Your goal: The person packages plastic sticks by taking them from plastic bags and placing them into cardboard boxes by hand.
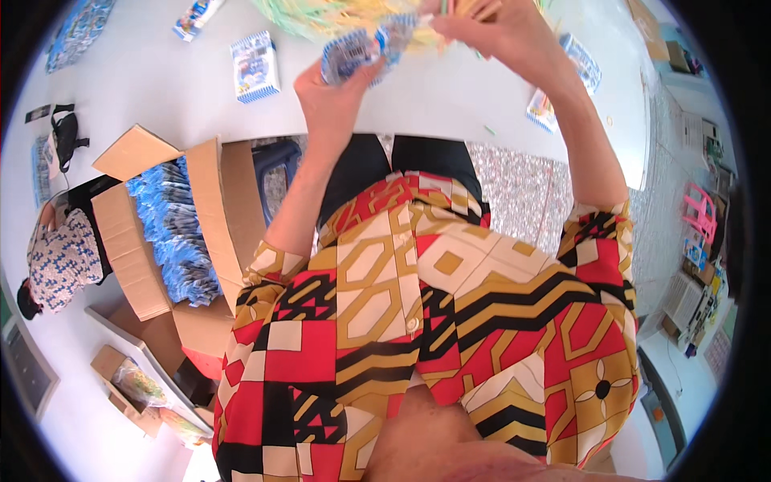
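My left hand [331,100] is closed round a clear and blue-printed plastic packet [347,58], tilted up over the white table [438,108]. Close by, my right hand [514,34] pinches a small bunch of thin pale pink and green strips [475,10] beside the packet's upper end. Whether the strips enter the packet is hard to make out. Beyond both hands lies a loose heap of green and yellow strips [309,14], cut off by the upper edge. A filled blue-and-white packet [255,68] rests left of my left hand; another packet [581,63] lies partly behind my right forearm.
An open cardboard box [132,253] packed with blue plastic packets [175,233] stands at my left, near a blue chair [277,169]. Past it is another person [68,257] in a patterned top. A pink stool [700,211] stands far right.
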A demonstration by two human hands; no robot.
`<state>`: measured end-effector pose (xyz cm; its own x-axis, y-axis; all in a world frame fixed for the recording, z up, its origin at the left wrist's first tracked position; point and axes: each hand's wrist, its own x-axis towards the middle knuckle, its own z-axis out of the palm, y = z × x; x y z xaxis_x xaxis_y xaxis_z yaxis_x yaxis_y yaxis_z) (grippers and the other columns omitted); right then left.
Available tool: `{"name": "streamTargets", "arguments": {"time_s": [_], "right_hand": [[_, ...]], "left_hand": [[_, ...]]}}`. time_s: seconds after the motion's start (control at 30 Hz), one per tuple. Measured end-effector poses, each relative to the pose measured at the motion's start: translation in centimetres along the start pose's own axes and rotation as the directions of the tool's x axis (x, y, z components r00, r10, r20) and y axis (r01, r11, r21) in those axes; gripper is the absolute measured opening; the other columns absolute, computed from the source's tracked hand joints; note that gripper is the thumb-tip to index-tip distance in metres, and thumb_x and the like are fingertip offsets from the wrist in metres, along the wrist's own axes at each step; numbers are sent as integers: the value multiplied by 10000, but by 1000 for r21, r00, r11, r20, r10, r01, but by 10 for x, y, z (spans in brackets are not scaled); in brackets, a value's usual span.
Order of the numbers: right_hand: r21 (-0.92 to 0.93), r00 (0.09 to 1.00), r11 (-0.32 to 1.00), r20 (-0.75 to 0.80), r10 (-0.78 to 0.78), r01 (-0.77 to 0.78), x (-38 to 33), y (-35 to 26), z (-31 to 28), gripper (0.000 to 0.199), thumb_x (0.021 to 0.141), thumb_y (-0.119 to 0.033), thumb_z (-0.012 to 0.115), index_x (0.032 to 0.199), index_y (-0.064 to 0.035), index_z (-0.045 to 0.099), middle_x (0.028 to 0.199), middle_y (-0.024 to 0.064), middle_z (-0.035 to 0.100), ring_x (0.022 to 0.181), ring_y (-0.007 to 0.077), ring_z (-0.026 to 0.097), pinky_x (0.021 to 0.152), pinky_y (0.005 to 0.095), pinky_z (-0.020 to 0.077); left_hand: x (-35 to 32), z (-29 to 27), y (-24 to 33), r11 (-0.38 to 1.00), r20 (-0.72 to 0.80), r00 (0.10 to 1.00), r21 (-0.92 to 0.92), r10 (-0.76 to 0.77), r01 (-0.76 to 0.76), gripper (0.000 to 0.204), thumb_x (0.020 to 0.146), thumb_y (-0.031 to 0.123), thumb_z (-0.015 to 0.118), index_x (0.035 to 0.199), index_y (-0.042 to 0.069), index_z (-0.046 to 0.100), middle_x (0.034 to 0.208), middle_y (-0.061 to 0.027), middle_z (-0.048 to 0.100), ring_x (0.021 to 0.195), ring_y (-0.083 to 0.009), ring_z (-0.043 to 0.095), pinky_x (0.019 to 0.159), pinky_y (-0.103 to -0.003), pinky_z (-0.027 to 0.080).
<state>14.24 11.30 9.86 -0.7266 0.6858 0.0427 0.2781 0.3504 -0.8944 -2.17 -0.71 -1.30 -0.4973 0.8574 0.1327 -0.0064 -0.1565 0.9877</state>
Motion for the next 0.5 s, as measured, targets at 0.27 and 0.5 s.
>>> {"name": "streamTargets", "arguments": {"time_s": [0.27, 0.5], "right_hand": [[-198, 987, 971, -60, -151, 137, 8, 20, 13, 138, 765, -56, 605, 684, 22, 526, 559, 30, 456, 552, 80, 409, 494, 267, 355], [-54, 985, 984, 40, -166, 168, -2, 3, 13, 78, 771, -43, 569, 769, 33, 552, 589, 78, 512, 563, 123, 438, 521, 304, 385]], "left_hand": [[9, 7, 2, 997, -52, 997, 36, -62, 64, 166, 777, -16, 665, 942, -35, 646, 856, -22, 642, 740, -90, 590, 677, -227, 476], [9, 8, -1, 998, -17, 1000, 56, 0, 1, 166, 780, -16, 665, 944, -37, 648, 860, -25, 646, 742, -88, 590, 669, -226, 472]]}}
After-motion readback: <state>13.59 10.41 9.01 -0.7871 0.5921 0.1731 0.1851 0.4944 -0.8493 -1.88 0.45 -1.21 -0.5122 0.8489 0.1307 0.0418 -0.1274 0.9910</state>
